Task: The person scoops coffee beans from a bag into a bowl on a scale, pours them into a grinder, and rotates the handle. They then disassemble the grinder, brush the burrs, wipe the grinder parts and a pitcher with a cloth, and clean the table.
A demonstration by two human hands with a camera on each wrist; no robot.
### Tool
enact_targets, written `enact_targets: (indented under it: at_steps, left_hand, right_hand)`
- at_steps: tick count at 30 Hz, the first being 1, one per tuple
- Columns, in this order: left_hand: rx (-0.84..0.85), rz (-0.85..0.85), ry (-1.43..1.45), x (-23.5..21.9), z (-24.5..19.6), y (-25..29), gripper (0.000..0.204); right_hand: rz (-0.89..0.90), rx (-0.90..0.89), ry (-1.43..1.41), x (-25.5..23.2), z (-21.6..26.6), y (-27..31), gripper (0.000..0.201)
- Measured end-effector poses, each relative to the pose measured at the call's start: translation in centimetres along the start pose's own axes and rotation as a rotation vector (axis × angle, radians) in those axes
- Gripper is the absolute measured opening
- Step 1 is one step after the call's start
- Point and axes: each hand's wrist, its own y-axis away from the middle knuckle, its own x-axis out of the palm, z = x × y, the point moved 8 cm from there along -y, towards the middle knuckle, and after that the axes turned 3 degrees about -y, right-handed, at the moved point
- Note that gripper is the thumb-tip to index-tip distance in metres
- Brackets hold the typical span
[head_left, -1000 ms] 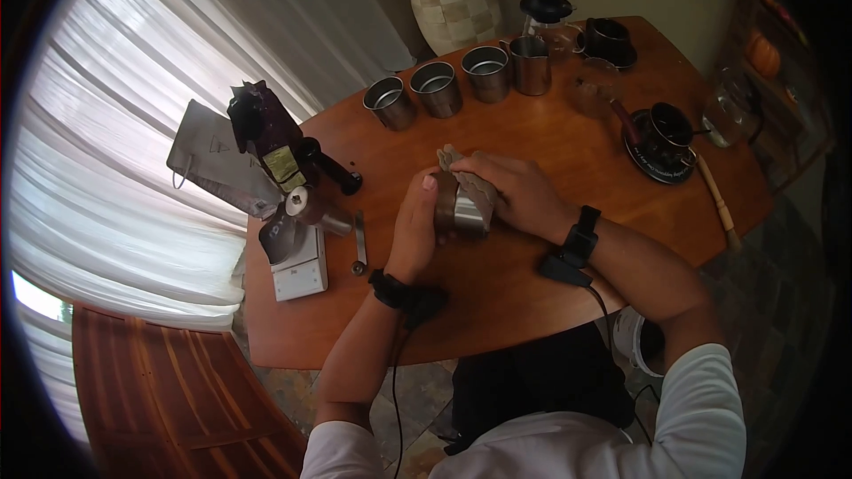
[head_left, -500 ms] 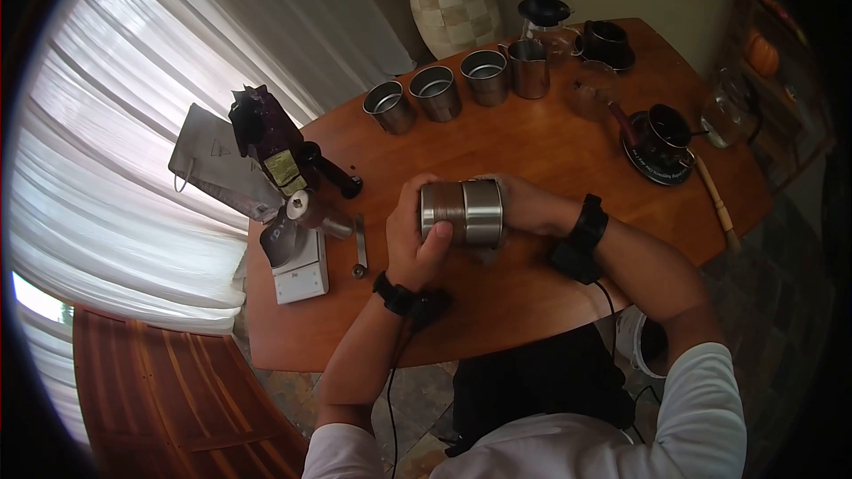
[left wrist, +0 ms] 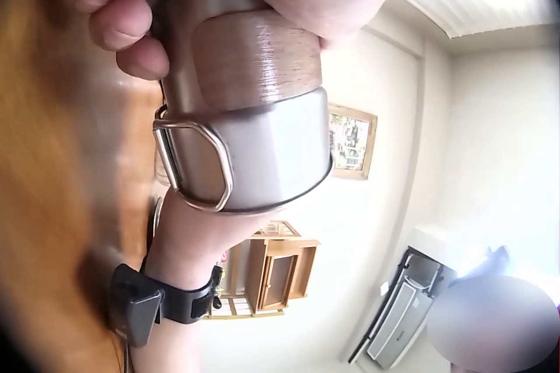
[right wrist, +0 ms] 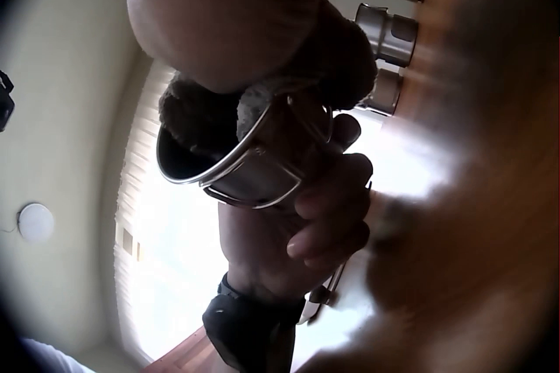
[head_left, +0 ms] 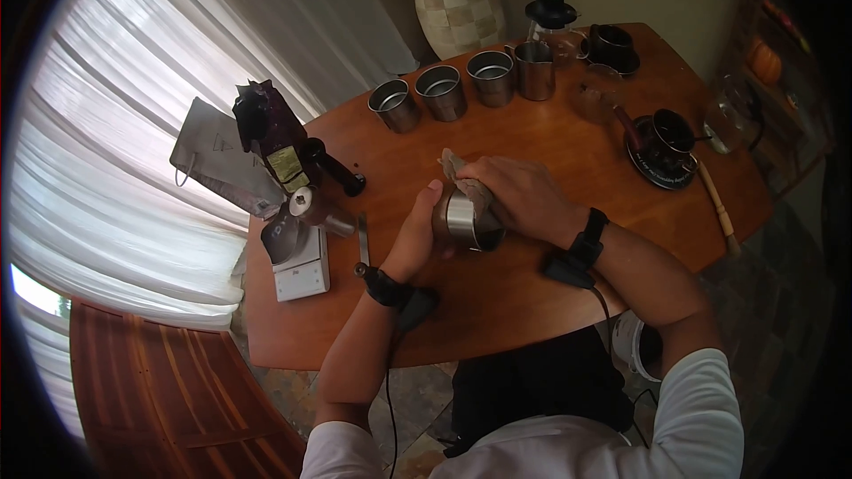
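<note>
My left hand (head_left: 415,235) grips a steel cup (head_left: 461,215) with a brown band, tilted over the middle of the table. In the left wrist view the fingers curl round the base end of the cup (left wrist: 271,150), and a folding wire handle (left wrist: 214,167) lies against its side. My right hand (head_left: 524,195) holds a greyish-brown cloth (head_left: 479,195) at the cup's mouth. Seen from the right wrist, the cloth (right wrist: 254,111) goes over the rim and into the cup, and the right hand (right wrist: 227,19) hides part of it.
Three similar cups (head_left: 441,96) and a steel pitcher (head_left: 535,73) line the back edge. On the left stand a white scale (head_left: 302,278), a grinder (head_left: 318,211) and a dark purple bag (head_left: 269,124). A black cup on a saucer (head_left: 661,168) and a wooden-handled brush (head_left: 713,195) lie right.
Half a second ago the cup lay sideways with the right hand at its right end. Now it is tilted, mouth toward the lower right, and the right hand with the cloth is over the rim.
</note>
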Motion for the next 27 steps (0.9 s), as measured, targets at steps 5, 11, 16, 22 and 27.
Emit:
enact_targets:
  at_steps: [5, 11, 16, 22, 27]
  left_hand:
    - [0.608, -0.307, -0.335, -0.2, -3.5, 1.8, 0.057]
    - [0.593, -0.304, -0.024, -2.6, -2.3, 0.9, 0.054]
    - [0.572, -0.239, 0.625, -5.9, -2.3, 0.5, 0.059]
    - [0.476, 0.038, 0.523, -4.3, -2.4, 0.0, 0.060]
    - [0.352, -0.328, 0.649, -4.6, -1.2, -0.2, 0.064]
  right_hand:
    - [0.008, 0.298, -0.316, 1.4, -2.6, 0.4, 0.025]
    - [0.419, 0.876, -0.933, 6.3, -5.7, 3.4, 0.030]
    - [-0.016, 0.783, -1.517, 3.5, -6.1, 1.6, 0.044]
    - [-0.485, 0.794, -1.316, 0.8, -7.8, 1.7, 0.045]
    - [-0.478, 0.458, -0.873, -1.2, -5.5, 1.0, 0.060]
